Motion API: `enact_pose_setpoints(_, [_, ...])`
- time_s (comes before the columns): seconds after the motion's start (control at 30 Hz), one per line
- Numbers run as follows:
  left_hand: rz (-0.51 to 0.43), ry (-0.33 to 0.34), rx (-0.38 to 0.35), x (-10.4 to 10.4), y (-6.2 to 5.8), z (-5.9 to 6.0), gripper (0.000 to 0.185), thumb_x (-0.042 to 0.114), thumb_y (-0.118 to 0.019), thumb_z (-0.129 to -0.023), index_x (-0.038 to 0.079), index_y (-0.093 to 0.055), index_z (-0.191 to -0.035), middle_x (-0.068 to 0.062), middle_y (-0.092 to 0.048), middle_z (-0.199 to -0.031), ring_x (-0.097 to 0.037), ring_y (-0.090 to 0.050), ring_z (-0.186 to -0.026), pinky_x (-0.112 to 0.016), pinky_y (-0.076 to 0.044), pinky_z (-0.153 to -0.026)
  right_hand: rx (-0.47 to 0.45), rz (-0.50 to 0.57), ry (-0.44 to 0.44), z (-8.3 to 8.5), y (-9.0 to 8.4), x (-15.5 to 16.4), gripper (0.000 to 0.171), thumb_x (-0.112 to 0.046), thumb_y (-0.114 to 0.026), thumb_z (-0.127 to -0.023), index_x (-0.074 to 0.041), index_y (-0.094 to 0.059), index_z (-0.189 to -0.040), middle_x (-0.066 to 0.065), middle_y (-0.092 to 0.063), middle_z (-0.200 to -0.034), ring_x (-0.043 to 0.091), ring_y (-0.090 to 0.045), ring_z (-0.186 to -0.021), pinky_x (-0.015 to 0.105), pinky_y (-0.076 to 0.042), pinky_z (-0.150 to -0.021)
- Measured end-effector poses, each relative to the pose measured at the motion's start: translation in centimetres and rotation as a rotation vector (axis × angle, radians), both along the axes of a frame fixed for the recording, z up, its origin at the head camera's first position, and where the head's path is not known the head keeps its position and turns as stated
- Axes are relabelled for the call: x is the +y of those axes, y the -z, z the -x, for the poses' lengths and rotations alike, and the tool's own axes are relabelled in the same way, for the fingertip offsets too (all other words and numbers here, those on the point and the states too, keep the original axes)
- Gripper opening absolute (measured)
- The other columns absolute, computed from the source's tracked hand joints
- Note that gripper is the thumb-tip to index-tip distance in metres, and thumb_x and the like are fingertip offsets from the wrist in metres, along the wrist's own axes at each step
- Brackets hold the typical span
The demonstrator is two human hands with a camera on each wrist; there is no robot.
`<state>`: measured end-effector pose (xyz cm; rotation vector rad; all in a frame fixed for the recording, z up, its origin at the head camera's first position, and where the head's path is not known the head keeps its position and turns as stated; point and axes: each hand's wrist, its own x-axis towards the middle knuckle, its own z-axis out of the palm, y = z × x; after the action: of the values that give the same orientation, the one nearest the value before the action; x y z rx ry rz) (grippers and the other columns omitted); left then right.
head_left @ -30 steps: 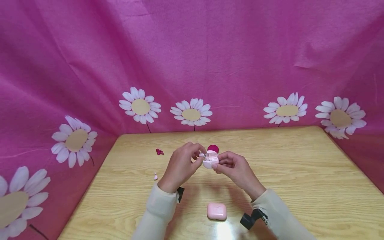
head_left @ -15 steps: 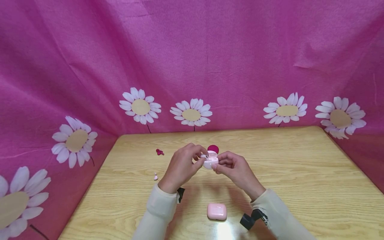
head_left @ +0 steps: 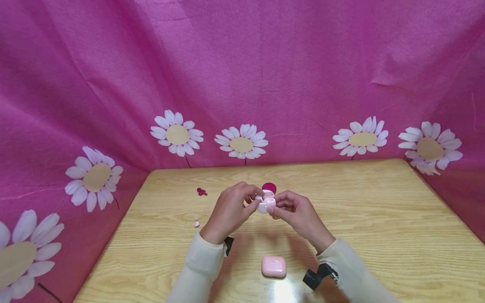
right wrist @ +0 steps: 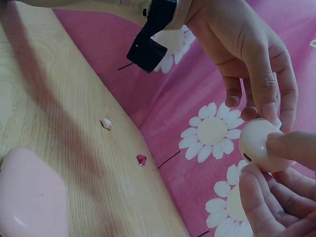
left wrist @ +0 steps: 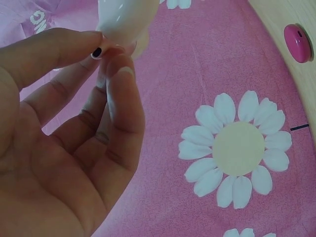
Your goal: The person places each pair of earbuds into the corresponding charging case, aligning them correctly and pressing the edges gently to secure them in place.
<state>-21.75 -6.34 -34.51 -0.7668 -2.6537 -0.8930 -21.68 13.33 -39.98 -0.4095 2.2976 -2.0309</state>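
Note:
A white earbud case (head_left: pixel 266 208) with its lid raised is held above the table by my right hand (head_left: pixel 301 216), thumb in front and fingers behind. My left hand (head_left: pixel 232 212) pinches a white earbud (left wrist: pixel 97 51) between thumb and fingers, right at the case's left side. Only a small part of that earbud, with a dark spot, shows in the left wrist view; the fingers cover the rest. In the right wrist view the rounded underside of the case (right wrist: pixel 257 144) is visible, with a dark slot. How far the earbud sits inside the case is hidden.
Another white earbud (head_left: pixel 196 223) lies on the table at the left, and magenta earbuds (head_left: pixel 201 192) lie farther back. Behind the hands is a round magenta case (head_left: pixel 269 187). A pink case (head_left: pixel 274 267) rests near the front. Flowered pink cloth (head_left: pixel 295 84) borders the table.
My left hand has brought the pinched earbud slightly down and right, lower into the opened case. The right hand and the things on the table stay where they were.

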Motion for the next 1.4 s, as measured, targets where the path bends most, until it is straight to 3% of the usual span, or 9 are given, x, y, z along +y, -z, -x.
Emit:
enact_pose_setpoints(0.67, [-0.026, -0.004, -0.05, -0.22, -0.1, 0.15, 0.018, 0.012, -0.074, -0.086, 0.016, -0.069, -0.102, 0.007, -0.065, -0.084, -0.007, -0.058, -0.073, -0.021, -0.05, -0.064, -0.009, -0.005, 0.018, 0.01, 0.01, 0.1, 0.03, -0.017, -0.075, -0.084, -0.001, -0.063, -0.107, 0.012, -0.071, -0.095, 0.024, -0.068, -0.08, 0.036, -0.057, -0.075])
enact_pose_setpoints(1.4, [-0.003, -0.01, -0.006, -0.27, -0.05, 0.19, 0.012, 0.014, -0.074, -0.085, 0.016, -0.072, -0.097, 0.007, -0.068, -0.088, -0.005, -0.058, -0.075, -0.021, -0.05, -0.067, 0.016, 0.012, 0.001, 0.01, 0.17, -0.07, 0.028, -0.014, -0.074, -0.085, 0.002, -0.062, -0.105, 0.014, -0.07, -0.093, 0.02, -0.068, -0.078, 0.032, -0.057, -0.073])
